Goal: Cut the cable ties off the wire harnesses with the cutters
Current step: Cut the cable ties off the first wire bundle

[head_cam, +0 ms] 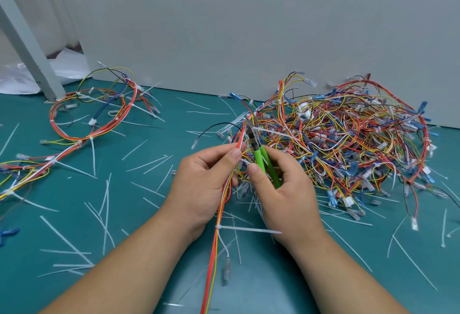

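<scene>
My left hand (204, 184) pinches a wire harness (219, 216) of red, orange, yellow and white wires that runs from the big pile down past my wrist. My right hand (286, 189) grips green-handled cutters (261, 159). Their dark jaws point up and away at a white cable tie (271, 131) on the harness just above my left fingers. A second white cable tie (246, 229) sits lower on the same harness, its tail sticking out to the right below my right palm.
A large tangled pile of harnesses (348, 139) with blue and white connectors lies at the right against the grey wall (249, 27). Looped harnesses (94, 117) lie at the left. Several cut tie tails (104, 214) litter the teal mat (49, 226). A grey post (29, 52) stands at back left.
</scene>
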Motion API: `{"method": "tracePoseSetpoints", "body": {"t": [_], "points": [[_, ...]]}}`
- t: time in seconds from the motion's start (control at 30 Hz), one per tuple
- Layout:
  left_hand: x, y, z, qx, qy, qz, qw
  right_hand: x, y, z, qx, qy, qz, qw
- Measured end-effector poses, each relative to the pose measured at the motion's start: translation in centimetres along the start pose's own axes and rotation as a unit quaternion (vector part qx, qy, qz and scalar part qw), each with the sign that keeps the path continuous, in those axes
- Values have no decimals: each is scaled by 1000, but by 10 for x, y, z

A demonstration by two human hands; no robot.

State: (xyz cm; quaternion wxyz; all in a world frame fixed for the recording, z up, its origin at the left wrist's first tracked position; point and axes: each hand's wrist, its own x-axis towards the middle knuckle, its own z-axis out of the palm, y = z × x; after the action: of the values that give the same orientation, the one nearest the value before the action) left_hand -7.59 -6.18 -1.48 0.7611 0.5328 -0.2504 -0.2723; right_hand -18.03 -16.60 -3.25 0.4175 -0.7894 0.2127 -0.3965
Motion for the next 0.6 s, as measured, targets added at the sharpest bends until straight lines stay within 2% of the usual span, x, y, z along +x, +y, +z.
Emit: {"method": "tracePoseSetpoints", "body": {"t": [0.1, 0.37, 0.6], "points": [[1, 0, 0, -5, 1, -3, 1000, 0, 0, 0, 30, -1, 8, 1000], [1, 0, 1, -25, 7, -16, 1000, 0, -3, -1, -4, -5, -7, 1000], [1, 0, 1, -26, 3, -21, 999, -1, -2, 0, 17, 0, 8, 1000]]}}
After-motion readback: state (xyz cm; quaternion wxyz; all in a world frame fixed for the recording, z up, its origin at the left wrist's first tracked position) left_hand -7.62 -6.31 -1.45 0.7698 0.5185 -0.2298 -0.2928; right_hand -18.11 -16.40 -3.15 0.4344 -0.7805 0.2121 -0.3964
